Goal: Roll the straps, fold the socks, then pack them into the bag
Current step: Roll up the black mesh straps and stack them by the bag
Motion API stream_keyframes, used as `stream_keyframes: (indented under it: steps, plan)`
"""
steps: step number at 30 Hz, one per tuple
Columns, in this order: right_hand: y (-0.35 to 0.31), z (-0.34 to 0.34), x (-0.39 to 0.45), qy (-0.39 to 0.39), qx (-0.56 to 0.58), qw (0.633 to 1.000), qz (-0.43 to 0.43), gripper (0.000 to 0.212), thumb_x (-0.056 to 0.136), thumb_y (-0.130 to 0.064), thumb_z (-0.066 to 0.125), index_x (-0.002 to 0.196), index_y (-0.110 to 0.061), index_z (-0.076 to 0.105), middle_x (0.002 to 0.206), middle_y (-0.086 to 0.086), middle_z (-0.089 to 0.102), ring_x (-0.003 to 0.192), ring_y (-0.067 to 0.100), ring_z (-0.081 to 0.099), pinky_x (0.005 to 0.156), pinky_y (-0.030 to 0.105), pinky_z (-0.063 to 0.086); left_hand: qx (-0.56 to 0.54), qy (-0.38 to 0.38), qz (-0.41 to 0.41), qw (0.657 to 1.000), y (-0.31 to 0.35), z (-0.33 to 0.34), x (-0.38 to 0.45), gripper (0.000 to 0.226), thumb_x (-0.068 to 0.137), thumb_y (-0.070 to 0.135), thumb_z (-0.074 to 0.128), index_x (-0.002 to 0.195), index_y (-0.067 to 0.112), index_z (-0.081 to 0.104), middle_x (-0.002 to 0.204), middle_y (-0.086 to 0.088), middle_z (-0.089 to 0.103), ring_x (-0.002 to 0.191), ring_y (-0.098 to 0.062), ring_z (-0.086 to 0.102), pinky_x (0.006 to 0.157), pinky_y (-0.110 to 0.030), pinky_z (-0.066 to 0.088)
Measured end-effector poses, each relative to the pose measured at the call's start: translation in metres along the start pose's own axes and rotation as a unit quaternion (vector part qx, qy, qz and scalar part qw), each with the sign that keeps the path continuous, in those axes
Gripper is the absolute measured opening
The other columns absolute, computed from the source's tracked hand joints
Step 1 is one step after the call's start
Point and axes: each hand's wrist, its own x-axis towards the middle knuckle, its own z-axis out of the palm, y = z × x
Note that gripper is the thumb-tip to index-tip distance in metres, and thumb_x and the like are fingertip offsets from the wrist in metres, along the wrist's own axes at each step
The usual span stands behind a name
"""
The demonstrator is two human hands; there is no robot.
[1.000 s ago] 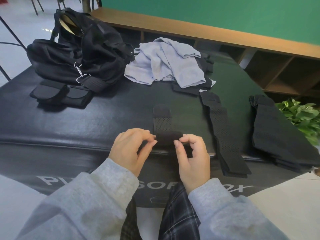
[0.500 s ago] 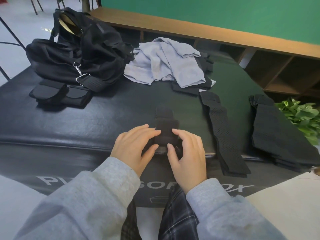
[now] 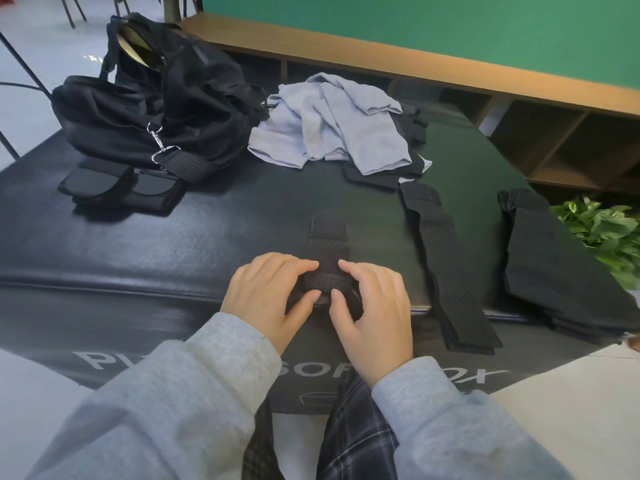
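Where black padded mat (image 3: pixel 207 244) meets floor, green wall (image 3: pixel 450 32), wooden shelving (image 3: pixel 519 133).

this is looking like a studio or training room rather than a home: a green wall (image 3: pixel 450 32) is running behind a low wooden shelf unit (image 3: pixel 519 109), a padded black mat (image 3: pixel 173 244) is serving as the work surface, and chair legs (image 3: pixel 74 12) are standing on a pale floor.
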Motion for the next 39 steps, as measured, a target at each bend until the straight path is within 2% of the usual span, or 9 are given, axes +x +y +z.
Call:
stream_keyframes:
  steps: [5,8,12,20,27,30,33,36,39]
  plan:
    - [-0.001,0.001,0.0,0.009,-0.002,1.0,0.007,0.035,0.082,-0.035,0.049,0.109,-0.019,0.065,0.105,-0.004,0.058,0.103,0.012,0.044,0.089,0.021,0.035,-0.006,0.0,0.002,1.0,0.0,0.0,0.0,0.034,0.08,0.044,0.045,0.099,0.024,0.066,0.096,0.008,0.062,0.097,-0.007,0.046,0.08,-0.028,0.037]
    - [-0.002,0.002,0.0,0.008,-0.001,1.0,0.017,0.035,0.081,-0.037,0.049,0.106,-0.02,0.066,0.121,-0.001,0.056,0.115,0.014,0.042,0.092,0.029,0.037,-0.017,-0.011,0.001,1.0,-0.001,0.003,-0.001,0.033,0.08,0.045,0.046,0.101,0.026,0.062,0.112,0.006,0.063,0.113,-0.009,0.046,0.087,-0.031,0.037]
    - [-0.003,0.003,-0.001,-0.035,-0.021,0.999,0.005,0.038,0.08,-0.041,0.046,0.109,-0.021,0.06,0.139,-0.003,0.049,0.134,0.013,0.035,0.1,0.025,0.024,-0.029,-0.045,-0.009,0.999,-0.001,0.003,-0.002,0.03,0.08,0.047,0.044,0.106,0.032,0.046,0.129,0.006,0.057,0.126,-0.013,0.046,0.098,-0.027,0.028]
    - [-0.005,-0.001,-0.001,-0.032,-0.028,0.999,-0.009,0.04,0.072,-0.04,0.051,0.106,-0.018,0.057,0.12,-0.006,0.057,0.113,0.011,0.045,0.096,0.017,0.02,-0.026,-0.053,-0.008,0.998,0.001,-0.001,-0.001,0.044,0.075,0.048,0.046,0.11,0.025,0.059,0.119,0.006,0.06,0.115,-0.009,0.049,0.097,-0.026,0.026]
    - [0.0,-0.002,-0.001,0.0,0.032,0.999,-0.026,0.025,0.082,-0.036,0.049,0.101,-0.022,0.058,0.106,-0.01,0.061,0.102,0.009,0.049,0.09,0.02,0.029,-0.094,-0.003,-0.016,0.995,0.002,-0.004,-0.001,0.021,0.082,0.048,0.047,0.097,0.033,0.052,0.109,0.006,0.059,0.098,-0.006,0.048,0.085,-0.032,0.034]
    - [0.001,-0.002,-0.001,0.01,0.045,0.998,-0.031,0.014,0.087,-0.036,0.047,0.097,-0.028,0.053,0.094,-0.016,0.06,0.094,0.007,0.05,0.084,0.022,0.031,-0.134,0.003,-0.023,0.991,0.004,-0.006,-0.001,0.015,0.086,0.042,0.045,0.097,0.034,0.048,0.107,0.014,0.055,0.097,-0.005,0.049,0.084,-0.032,0.039]
    - [0.0,-0.002,0.0,0.008,0.065,0.998,-0.011,0.01,0.086,-0.039,0.047,0.096,-0.039,0.045,0.089,-0.032,0.048,0.089,-0.006,0.044,0.085,0.013,0.028,-0.162,-0.001,-0.073,0.984,0.008,-0.01,-0.001,0.017,0.085,0.042,0.047,0.101,0.036,0.049,0.098,0.014,0.056,0.094,-0.008,0.052,0.084,-0.036,0.046]
    - [-0.001,-0.002,-0.001,0.007,0.094,0.995,0.028,0.016,0.082,-0.046,0.046,0.091,-0.052,0.034,0.086,-0.034,0.045,0.092,-0.015,0.042,0.085,0.007,0.028,-0.2,-0.003,-0.142,0.969,0.012,-0.01,-0.002,0.023,0.086,0.025,0.061,0.107,0.031,0.051,0.102,0.005,0.06,0.1,-0.019,0.058,0.087,-0.042,0.049]
    - [-0.001,-0.001,-0.001,0.008,0.078,0.997,0.018,0.01,0.083,-0.045,0.045,0.089,-0.048,0.038,0.084,-0.033,0.043,0.084,-0.005,0.043,0.078,0.012,0.029,-0.213,-0.015,-0.19,0.958,0.016,-0.011,-0.001,0.036,0.086,0.015,0.063,0.117,0.022,0.047,0.103,0.008,0.056,0.107,-0.013,0.054,0.091,-0.029,0.043]
